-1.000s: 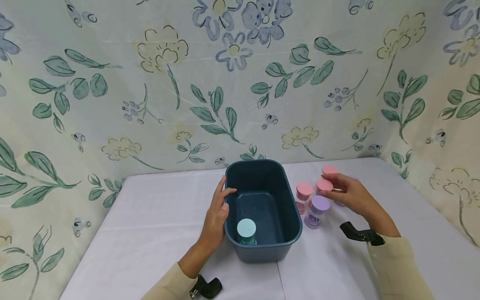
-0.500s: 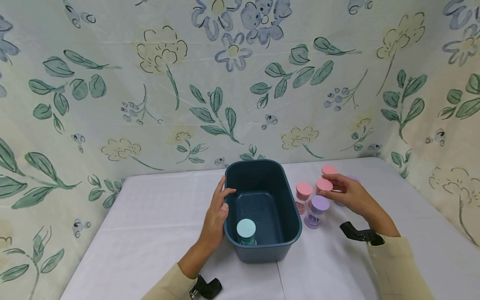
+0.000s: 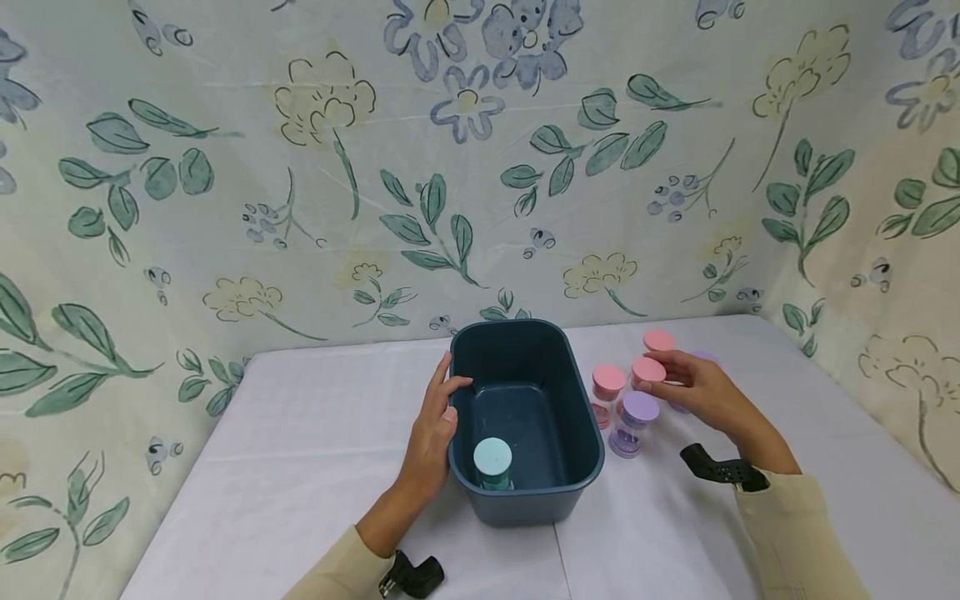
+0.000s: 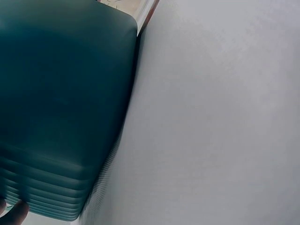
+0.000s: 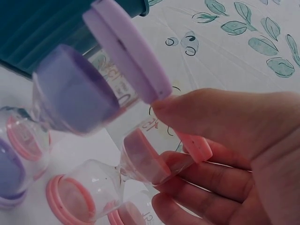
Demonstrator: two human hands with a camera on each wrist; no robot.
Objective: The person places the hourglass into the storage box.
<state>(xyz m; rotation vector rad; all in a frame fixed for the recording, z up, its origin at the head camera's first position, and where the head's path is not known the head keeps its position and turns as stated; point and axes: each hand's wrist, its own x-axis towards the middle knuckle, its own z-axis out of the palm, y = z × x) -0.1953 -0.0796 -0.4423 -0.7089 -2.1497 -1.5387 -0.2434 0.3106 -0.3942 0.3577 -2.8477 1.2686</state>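
Observation:
My left hand [image 3: 433,425] holds the left rim of a dark blue plastic bin [image 3: 528,505]. In the left wrist view, fingertips [image 4: 17,213] show by the bin's ribbed end. A teal-capped sand timer [image 3: 492,458] stands inside, at the near end. To the bin's right, my right hand [image 3: 701,387] grips a pink sand timer [image 3: 648,372] near its cap. Seen from the right wrist, fingers curl behind this pink timer [image 5: 147,157], while the thumb appears at the cap of a purple sand timer [image 5: 79,89]; whether they touch I cannot tell.
Close around the right hand stand another pink timer [image 3: 608,383], a purple timer [image 3: 634,423], a pink one behind [image 3: 658,340] and a partly hidden purple one [image 3: 707,357]. A white cloth [image 3: 337,417] covers the table, and a floral curtain [image 3: 480,167] hangs behind.

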